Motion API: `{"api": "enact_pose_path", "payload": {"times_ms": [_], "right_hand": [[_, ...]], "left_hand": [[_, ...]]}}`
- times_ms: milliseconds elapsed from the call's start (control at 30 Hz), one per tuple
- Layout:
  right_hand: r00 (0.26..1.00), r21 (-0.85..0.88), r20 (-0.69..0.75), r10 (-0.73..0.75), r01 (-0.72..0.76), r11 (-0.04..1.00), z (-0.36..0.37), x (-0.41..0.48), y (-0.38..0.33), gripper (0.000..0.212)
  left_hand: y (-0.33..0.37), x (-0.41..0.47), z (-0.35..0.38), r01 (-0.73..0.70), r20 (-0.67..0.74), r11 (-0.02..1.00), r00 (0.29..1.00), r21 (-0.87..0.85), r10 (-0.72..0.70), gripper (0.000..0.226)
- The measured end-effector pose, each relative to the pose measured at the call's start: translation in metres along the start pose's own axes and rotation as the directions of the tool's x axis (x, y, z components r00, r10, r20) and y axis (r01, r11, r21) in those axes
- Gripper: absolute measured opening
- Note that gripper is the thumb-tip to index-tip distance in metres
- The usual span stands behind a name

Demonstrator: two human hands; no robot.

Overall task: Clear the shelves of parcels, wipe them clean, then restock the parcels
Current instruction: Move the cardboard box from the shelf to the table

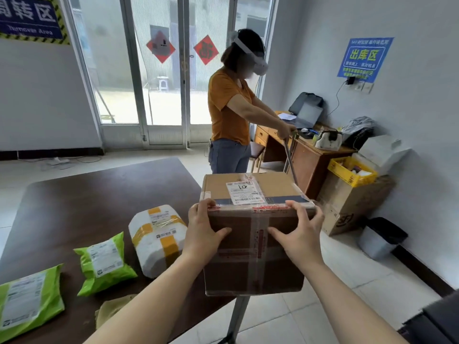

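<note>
**A:** What is the grip doing?

**B:** Both hands are holding one cardboard box (250, 269). The left hand (201, 234) is curling its fingers over the top left edge, with the thumb pressing on the near face. The right hand (300, 234) is doing the same at the top right edge.

**A:** Is the box open?

**B:** No, tape is sealing it shut, so nothing inside is showing. A white label (242, 192) is lying on its lid.

**A:** Where is it sitting?

**B:** It is hanging at the right edge of the dark desk (87, 202). I cannot tell whether it is touching the top.

**A:** What else is lying there?

**B:** Just left of the box, a white parcel (156, 242) with yellow tape. Then a green bag (104, 264), and a second green bag (27, 301) at the near left corner. All are closed.

**A:** And further out?

**B:** By the right wall a yellow crate (347, 178) is resting on a big carton (352, 207). Small items are lying in it, too small to name. A dark bin (380, 237) with a pale liner is standing beside the carton. Behind the box, a person (231, 115) in an orange shirt is standing.
</note>
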State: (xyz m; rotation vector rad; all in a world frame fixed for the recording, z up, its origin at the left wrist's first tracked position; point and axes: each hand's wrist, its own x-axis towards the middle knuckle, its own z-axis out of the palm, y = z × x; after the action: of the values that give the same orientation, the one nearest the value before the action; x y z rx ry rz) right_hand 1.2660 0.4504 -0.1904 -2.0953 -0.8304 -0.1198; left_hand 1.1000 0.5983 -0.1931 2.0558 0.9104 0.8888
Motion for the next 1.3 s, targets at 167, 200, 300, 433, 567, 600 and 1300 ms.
{"api": "enact_pose_path", "payload": {"times_ms": [167,200,300,433,567,600,1300], "right_hand": [[0.998,-0.009,0.047,0.038,-0.037,0.999,0.022,-0.009,0.013,0.072],[0.997,-0.007,0.056,0.047,-0.047,0.999,0.027,-0.012,0.015,0.072],[0.995,0.003,0.079,0.066,-0.066,0.998,0.039,-0.018,0.022,0.071],[0.991,0.018,0.106,0.080,-0.083,0.996,0.055,-0.026,0.030,0.070],[0.988,0.035,0.123,0.090,-0.095,0.995,0.068,-0.026,0.034,0.069],[0.987,0.038,0.135,0.092,-0.098,0.994,0.071,-0.025,0.035,0.068],[0.990,-0.271,0.135,-0.033,0.069,0.960,0.091,-0.031,0.037,0.059]], "left_hand": [[-0.022,-0.003,0.007,0.062,0.016,0.998,0.998,0.028,-0.062,0.069],[-0.026,-0.004,0.008,0.073,0.018,0.997,0.997,0.034,-0.074,0.069],[-0.037,-0.008,0.010,0.097,0.029,0.994,0.995,0.049,-0.099,0.069],[-0.054,-0.012,0.012,0.127,0.045,0.989,0.990,0.074,-0.131,0.069],[-0.065,-0.009,0.014,0.144,0.057,0.986,0.987,0.087,-0.149,0.067],[-0.068,-0.009,0.014,0.150,0.062,0.984,0.986,0.095,-0.157,0.066],[-0.079,-0.022,0.013,0.180,0.054,0.954,0.979,0.239,-0.199,0.052]]}}
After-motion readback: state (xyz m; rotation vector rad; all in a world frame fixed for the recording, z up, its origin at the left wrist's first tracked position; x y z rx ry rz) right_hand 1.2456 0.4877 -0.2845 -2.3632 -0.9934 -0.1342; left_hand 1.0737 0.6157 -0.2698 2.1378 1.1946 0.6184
